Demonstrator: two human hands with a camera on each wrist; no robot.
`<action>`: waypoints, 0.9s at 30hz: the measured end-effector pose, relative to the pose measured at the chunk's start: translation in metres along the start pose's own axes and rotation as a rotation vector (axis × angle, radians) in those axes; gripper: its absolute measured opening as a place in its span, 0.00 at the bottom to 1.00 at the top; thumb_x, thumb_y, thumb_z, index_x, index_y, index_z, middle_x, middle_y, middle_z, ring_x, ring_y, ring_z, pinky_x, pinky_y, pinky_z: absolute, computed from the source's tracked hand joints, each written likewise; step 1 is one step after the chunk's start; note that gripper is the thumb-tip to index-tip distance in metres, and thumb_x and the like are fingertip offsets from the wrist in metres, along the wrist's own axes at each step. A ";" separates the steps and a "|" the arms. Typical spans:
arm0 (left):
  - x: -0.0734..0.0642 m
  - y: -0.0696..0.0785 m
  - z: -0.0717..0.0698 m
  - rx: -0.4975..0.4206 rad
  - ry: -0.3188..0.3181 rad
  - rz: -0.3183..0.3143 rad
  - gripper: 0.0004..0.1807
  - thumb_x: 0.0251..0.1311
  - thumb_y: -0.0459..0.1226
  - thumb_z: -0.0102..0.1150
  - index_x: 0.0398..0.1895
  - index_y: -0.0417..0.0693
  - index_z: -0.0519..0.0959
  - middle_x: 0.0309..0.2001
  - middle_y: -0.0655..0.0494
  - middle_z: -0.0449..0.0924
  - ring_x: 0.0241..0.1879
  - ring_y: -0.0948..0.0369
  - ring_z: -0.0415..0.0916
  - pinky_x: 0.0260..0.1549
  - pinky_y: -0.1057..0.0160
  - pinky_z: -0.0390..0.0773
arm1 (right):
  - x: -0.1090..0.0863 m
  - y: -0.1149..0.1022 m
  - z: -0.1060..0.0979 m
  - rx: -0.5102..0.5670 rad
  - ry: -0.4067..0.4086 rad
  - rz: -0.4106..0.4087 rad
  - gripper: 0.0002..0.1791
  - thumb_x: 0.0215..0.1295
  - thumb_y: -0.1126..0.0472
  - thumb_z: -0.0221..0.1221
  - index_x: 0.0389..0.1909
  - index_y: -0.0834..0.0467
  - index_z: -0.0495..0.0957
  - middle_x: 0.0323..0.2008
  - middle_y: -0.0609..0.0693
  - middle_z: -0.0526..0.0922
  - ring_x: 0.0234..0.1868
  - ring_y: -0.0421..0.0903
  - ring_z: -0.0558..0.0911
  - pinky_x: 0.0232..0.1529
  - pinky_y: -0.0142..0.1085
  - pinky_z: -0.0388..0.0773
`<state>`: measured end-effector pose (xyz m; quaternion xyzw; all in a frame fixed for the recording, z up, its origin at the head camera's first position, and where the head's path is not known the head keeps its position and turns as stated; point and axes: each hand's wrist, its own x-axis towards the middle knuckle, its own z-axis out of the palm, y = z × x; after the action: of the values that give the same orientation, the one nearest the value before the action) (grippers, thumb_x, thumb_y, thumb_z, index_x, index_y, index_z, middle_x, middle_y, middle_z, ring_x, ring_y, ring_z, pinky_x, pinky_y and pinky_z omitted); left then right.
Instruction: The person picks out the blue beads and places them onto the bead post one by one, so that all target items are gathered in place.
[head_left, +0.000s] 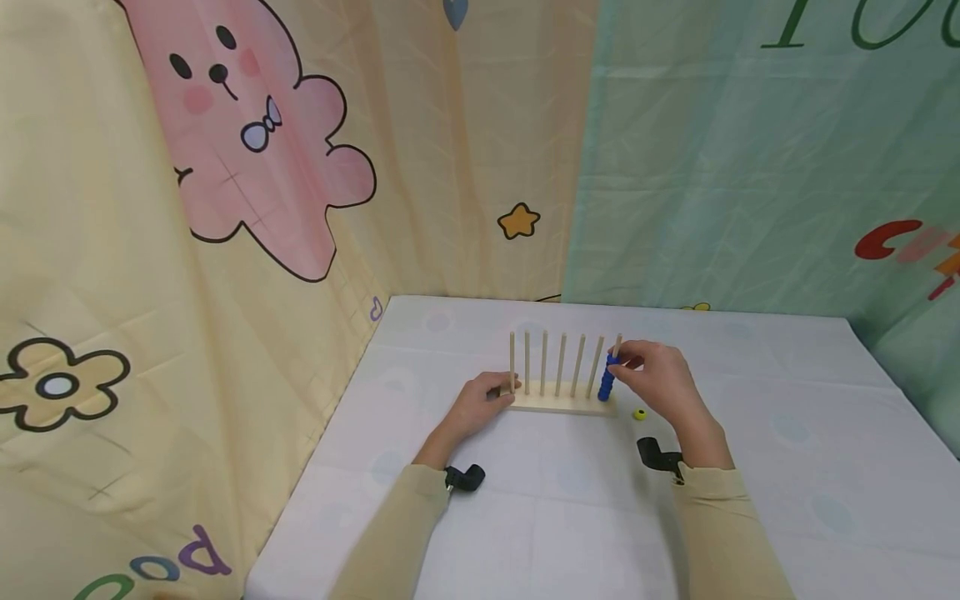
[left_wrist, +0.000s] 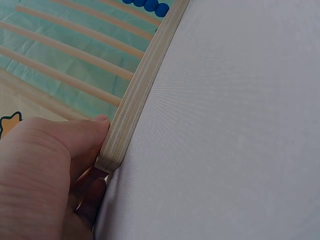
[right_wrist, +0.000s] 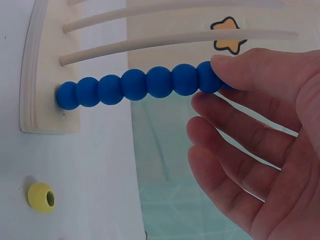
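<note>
A wooden peg rack (head_left: 558, 406) stands on the table, with a row of upright dowels along its base. My left hand (head_left: 474, 404) grips the left end of that base, thumb at the top edge and fingers around the end in the left wrist view. On the rightmost dowel sits a stack of several blue beads (right_wrist: 135, 84), each touching its neighbour. Up at the top of this stack, my right hand (head_left: 662, 379) pinches a blue bead between thumb and index finger; the other fingers are loosely bent. The remaining dowels (right_wrist: 175, 42) carry no beads.
A single yellow bead (head_left: 639, 414) lies on the table just right of the rack, its hole showing in the right wrist view. White cloth covers the table (head_left: 555, 517). Printed curtains (head_left: 465, 150) hang behind and on the left.
</note>
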<state>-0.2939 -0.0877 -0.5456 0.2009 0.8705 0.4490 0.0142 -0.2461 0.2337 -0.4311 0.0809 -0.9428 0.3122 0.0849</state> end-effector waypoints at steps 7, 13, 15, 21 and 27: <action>0.002 -0.001 0.002 -0.031 -0.007 0.009 0.16 0.68 0.43 0.63 0.58 0.61 0.83 0.61 0.60 0.78 0.63 0.59 0.71 0.62 0.54 0.70 | -0.002 0.001 -0.005 -0.012 -0.015 -0.001 0.17 0.65 0.59 0.67 0.53 0.60 0.82 0.42 0.55 0.86 0.45 0.55 0.82 0.43 0.54 0.79; 0.005 0.003 0.000 -0.052 0.004 -0.027 0.21 0.66 0.43 0.65 0.62 0.59 0.80 0.63 0.56 0.77 0.63 0.56 0.72 0.63 0.51 0.69 | -0.007 0.004 -0.011 -0.050 -0.047 0.022 0.22 0.66 0.57 0.67 0.59 0.60 0.79 0.48 0.59 0.84 0.48 0.58 0.81 0.47 0.56 0.78; 0.005 0.005 -0.002 -0.060 0.004 -0.043 0.23 0.65 0.43 0.65 0.63 0.59 0.79 0.63 0.55 0.77 0.62 0.55 0.73 0.61 0.50 0.70 | -0.009 0.007 -0.013 -0.065 -0.061 0.031 0.23 0.67 0.57 0.66 0.60 0.59 0.78 0.50 0.60 0.83 0.50 0.59 0.80 0.48 0.56 0.79; -0.001 0.012 -0.018 -0.059 -0.045 -0.052 0.24 0.67 0.43 0.63 0.66 0.57 0.77 0.68 0.55 0.73 0.68 0.54 0.67 0.65 0.50 0.67 | -0.019 0.015 -0.020 -0.103 -0.082 0.003 0.24 0.68 0.57 0.65 0.62 0.59 0.77 0.52 0.62 0.82 0.53 0.62 0.79 0.48 0.57 0.79; -0.023 0.016 -0.045 0.088 -0.033 -0.038 0.26 0.71 0.46 0.58 0.71 0.56 0.71 0.71 0.57 0.69 0.72 0.56 0.60 0.69 0.52 0.61 | -0.036 0.027 -0.026 -0.160 -0.061 -0.016 0.24 0.68 0.57 0.65 0.64 0.59 0.76 0.53 0.62 0.80 0.48 0.61 0.80 0.47 0.58 0.79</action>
<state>-0.2768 -0.1226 -0.5101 0.1919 0.8927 0.4068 0.0281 -0.2138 0.2741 -0.4338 0.0907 -0.9662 0.2323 0.0647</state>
